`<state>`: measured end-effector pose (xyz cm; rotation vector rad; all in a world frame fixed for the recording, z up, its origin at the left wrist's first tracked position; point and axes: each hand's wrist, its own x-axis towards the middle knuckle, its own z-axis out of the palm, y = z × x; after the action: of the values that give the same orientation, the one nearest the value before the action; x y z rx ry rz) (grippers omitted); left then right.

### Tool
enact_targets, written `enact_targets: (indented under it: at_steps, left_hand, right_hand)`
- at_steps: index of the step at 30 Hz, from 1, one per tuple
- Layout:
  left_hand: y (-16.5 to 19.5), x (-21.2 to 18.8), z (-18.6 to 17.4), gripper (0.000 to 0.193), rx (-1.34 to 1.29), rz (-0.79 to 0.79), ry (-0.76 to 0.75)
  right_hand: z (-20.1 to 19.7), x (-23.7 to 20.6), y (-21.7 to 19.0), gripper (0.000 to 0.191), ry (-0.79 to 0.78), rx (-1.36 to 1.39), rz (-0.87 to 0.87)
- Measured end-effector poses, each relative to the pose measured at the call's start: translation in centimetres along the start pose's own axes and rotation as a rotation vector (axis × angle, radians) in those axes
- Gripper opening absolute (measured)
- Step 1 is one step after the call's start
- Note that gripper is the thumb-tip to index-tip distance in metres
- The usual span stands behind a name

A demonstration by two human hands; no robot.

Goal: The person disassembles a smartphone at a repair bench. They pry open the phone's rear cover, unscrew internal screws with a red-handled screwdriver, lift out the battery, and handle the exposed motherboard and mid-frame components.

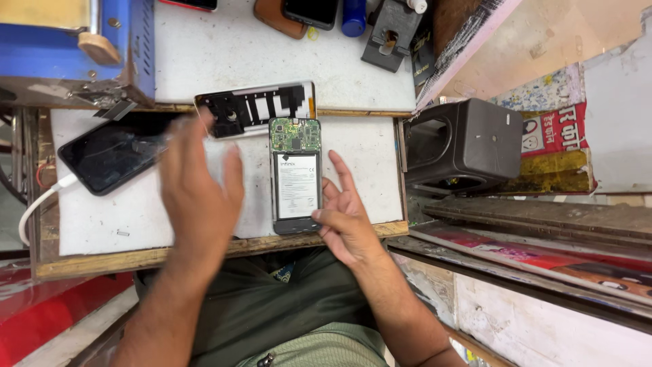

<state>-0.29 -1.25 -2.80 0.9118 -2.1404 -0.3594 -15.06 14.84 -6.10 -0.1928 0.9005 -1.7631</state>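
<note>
An opened phone lies flat on the white work board, its green circuit board and white battery exposed. My right hand rests beside the phone's lower right edge, fingers apart, a fingertip touching its side. My left hand hovers open and blurred above the board to the phone's left, holding nothing. A black inner frame piece lies just beyond the phone, near my left fingertips.
A dark phone with a white cable lies at the left. A blue box stands at the back left. Several tools and phones sit along the back edge. A black speaker-like box stands to the right.
</note>
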Motion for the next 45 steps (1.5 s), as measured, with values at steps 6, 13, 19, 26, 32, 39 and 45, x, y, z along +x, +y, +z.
enact_targets:
  at_steps: [6,13,19,26,32,39,45]
  left_hand:
    - [0.6,-3.2,1.1,0.061,-0.658,-0.562,-0.620]
    - [-4.2,1.0,0.9,0.039,-0.476,-0.197,-0.858]
    - [-2.9,0.3,1.7,0.028,-0.092,0.028,-0.703]
    - [-3.2,-3.5,0.3,0.044,-0.133,0.182,-0.423]
    - [-4.3,-4.2,0.7,0.058,-0.120,0.186,-0.502]
    - [-4.0,-3.9,0.8,0.067,-0.111,0.163,-0.535]
    - [-4.8,-4.0,0.5,0.049,-0.377,0.001,-0.350]
  right_hand:
    - [0.9,-0.1,2.0,0.088,-0.048,-0.001,0.037]
    - [-3.3,1.9,-1.6,0.062,0.142,-0.527,-0.234]
    - [-5.3,2.0,-1.7,0.046,0.067,-0.880,-0.395]
    - [-3.0,0.8,-1.8,0.038,0.073,-1.316,-0.362]
    - [-0.7,0.5,-2.1,0.038,-0.078,-1.645,-0.611]
    - [0.1,0.9,-1.9,0.035,-0.143,-1.758,-0.705]
    - [0.9,1.7,-2.5,0.032,-0.276,-1.964,-0.742]
